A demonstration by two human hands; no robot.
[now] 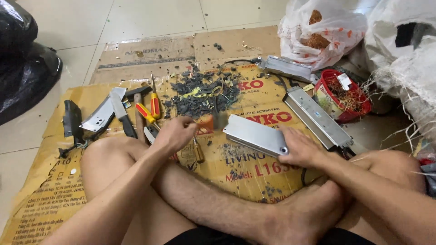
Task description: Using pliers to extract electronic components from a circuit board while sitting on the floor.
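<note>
Head view, looking down past crossed bare legs: the right hand [302, 149] presses flat on the near end of a flat silver metal casing [256, 134], fingers curled over its edge and pinning it to the flattened cardboard [236, 172]. The left hand [175, 134] is closed around a tool with an orange handle [205, 122], too blurred to name; its working end points at the casing's free left end, close to it, though whether it touches cannot be told. Just below the left hand a wooden-handled screwdriver [198, 150] lies loose. Beyond the hands sits a heap of dark plastic fragments [204, 93] with a few bits of yellow-green wire in it. To the left lie two red-and-yellow screwdrivers [151, 109], a hammer [138, 102], a knife [121, 111] and a bent piece of sheet metal [101, 115]. To the right a second, longer metal casing [317, 117] rests near a red bucket [343, 97] of tangled wire, with a third casing [287, 68] farther back beside a white plastic bag [320, 31]. As a judgement: the casing is held only at one end, so a hard strike or pry could make it skid or flip; the holding fingers sit near sharp sheet edges, and a slipping tool could reach them or the bare legs.
</note>
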